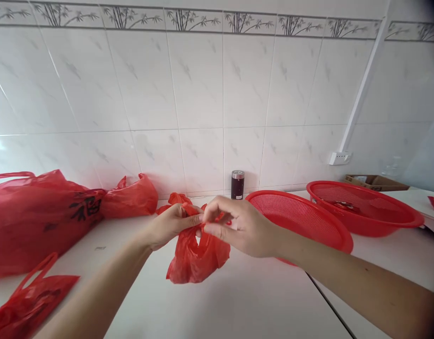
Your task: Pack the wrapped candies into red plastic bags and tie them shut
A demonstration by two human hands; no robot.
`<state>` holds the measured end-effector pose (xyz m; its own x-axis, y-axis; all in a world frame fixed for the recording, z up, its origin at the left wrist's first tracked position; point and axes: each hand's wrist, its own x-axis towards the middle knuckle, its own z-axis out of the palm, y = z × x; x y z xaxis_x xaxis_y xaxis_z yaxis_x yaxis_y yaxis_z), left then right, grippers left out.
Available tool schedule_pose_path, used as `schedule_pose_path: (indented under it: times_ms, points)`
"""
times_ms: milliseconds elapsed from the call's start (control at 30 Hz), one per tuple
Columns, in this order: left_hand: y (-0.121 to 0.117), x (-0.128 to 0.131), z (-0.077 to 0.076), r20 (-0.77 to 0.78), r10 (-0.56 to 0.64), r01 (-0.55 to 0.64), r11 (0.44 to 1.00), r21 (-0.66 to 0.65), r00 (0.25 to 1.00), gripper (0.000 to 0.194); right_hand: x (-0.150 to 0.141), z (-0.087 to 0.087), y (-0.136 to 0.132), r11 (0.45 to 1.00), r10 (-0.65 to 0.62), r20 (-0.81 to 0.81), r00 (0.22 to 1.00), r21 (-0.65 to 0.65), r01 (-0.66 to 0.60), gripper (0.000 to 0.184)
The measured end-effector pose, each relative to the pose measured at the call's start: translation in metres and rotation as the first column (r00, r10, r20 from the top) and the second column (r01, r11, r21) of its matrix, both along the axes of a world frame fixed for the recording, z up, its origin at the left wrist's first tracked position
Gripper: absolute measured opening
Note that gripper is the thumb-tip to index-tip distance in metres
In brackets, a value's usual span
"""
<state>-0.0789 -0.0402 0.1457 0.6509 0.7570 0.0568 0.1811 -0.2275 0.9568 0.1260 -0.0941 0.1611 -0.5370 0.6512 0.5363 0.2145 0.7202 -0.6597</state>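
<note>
Left hand [171,223] pinching red bag [202,262], right hand [245,228] curled alongside

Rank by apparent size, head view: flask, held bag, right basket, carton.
Largest to smallest, visible parts only:
1. Right basket
2. Held bag, partly hidden
3. Carton, partly hidden
4. Flask

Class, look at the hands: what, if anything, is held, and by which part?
The left hand holds a small red plastic bag by its bunched top. The right hand is at the same part; whether it grips cannot be told.
</note>
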Motion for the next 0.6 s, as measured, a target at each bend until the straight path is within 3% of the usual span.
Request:
schedule_pose_path:
  times_ms: [100, 200, 300, 367, 400, 433, 500, 600]
  points:
    - [-0.006, 0.004, 0.003, -0.125, 0.011, 0.009, 0.987, 0.159, 0.992, 0.007, 0.0, -0.017, 0.018, 0.99, -0.141, -0.172, 0.975, -0.012, 0.141, 0.015]
    - [-0.011, 0.013, -0.003, -0.232, 0.166, -0.063, 0.916, 0.396, 0.958, 0.02, -0.003, -0.042, 0.038, 0.964, -0.126, -0.135, 0.983, -0.249, 0.089, 0.026]
    - [-0.012, 0.02, -0.016, -0.227, 0.451, -0.18, 0.695, 0.696, 0.863, 0.026, -0.007, -0.063, 0.044, 0.937, -0.093, -0.16, 0.983, -0.347, 0.032, 0.027]
    - [-0.011, 0.021, -0.024, -0.162, 0.545, -0.212, 0.559, 0.802, 0.823, 0.031, -0.008, -0.07, 0.043, 0.937, -0.068, -0.216, 0.974, -0.348, -0.012, 0.024]
    - [-0.011, 0.021, -0.026, -0.125, 0.548, -0.224, 0.525, 0.821, 0.827, 0.034, -0.008, -0.071, 0.042, 0.934, -0.053, -0.231, 0.971, -0.356, -0.034, 0.023]
    - [-0.01, 0.021, -0.028, -0.092, 0.528, -0.234, 0.517, 0.824, 0.845, 0.038, -0.007, -0.071, 0.041, 0.928, -0.038, -0.239, 0.97, -0.369, -0.054, 0.023]
    - [-0.01, 0.021, -0.03, -0.081, 0.454, -0.218, 0.569, 0.793, 0.887, 0.04, -0.005, -0.071, 0.039, 0.917, -0.022, -0.231, 0.973, -0.392, -0.073, 0.028]
    - [-0.014, 0.016, -0.039, -0.218, 0.388, -0.164, 0.742, 0.65, 0.895, 0.033, -0.001, -0.072, 0.032, 0.93, -0.094, -0.189, 0.977, -0.367, 0.019, 0.038]
